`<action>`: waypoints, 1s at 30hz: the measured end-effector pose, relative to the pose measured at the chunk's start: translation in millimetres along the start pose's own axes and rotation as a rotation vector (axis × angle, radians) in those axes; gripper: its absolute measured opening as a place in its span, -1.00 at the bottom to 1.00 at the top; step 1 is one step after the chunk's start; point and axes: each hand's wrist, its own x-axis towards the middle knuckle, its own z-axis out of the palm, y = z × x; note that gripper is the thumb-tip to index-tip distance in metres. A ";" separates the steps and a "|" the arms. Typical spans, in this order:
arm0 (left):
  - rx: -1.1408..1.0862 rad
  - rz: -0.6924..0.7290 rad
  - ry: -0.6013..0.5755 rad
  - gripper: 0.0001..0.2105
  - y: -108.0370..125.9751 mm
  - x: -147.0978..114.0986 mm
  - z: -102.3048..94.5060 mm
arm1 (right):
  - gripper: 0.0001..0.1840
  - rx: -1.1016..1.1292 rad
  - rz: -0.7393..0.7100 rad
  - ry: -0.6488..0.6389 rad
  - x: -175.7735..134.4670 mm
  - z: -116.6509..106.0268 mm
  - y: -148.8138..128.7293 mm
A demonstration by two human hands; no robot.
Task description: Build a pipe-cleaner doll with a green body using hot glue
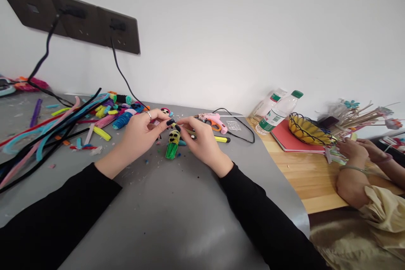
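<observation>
My left hand (144,128) and my right hand (202,137) meet over the grey mat, thumbs and forefingers pinched together. Between their fingertips is a small yellowish piece (174,124), mostly covered, that looks like pipe cleaner. Directly below the fingers is a small pipe-cleaner doll (171,150) with a yellow, black-eyed head and a green lower part; I cannot tell whether the fingers touch it. Another doll with a pink-red top (165,112) shows partly behind my left hand. A pink hot glue gun (218,121) lies just beyond my right hand, near a yellow-and-black cutter (222,139).
Loose pipe cleaners (63,122) and coloured fuzzy pieces (123,119) cover the mat's left side. Cords run from wall sockets (72,17). At right are plastic bottles (275,114), a red folder (284,137), a black wire basket (311,130) and another person's hands (354,149).
</observation>
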 end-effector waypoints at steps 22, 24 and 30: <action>0.245 0.279 -0.033 -0.72 2.7 1.9 2.1 | -0.80 0.012 -0.121 -0.093 1.5 -1.7 2.0; 0.215 0.219 -0.031 -0.69 3.7 1.3 3.8 | -0.76 -0.035 -0.142 -0.123 2.2 -2.8 2.0; 0.199 0.139 -0.009 -0.63 0.6 -0.3 5.3 | -0.79 -0.019 -0.095 -0.095 1.5 -1.9 1.7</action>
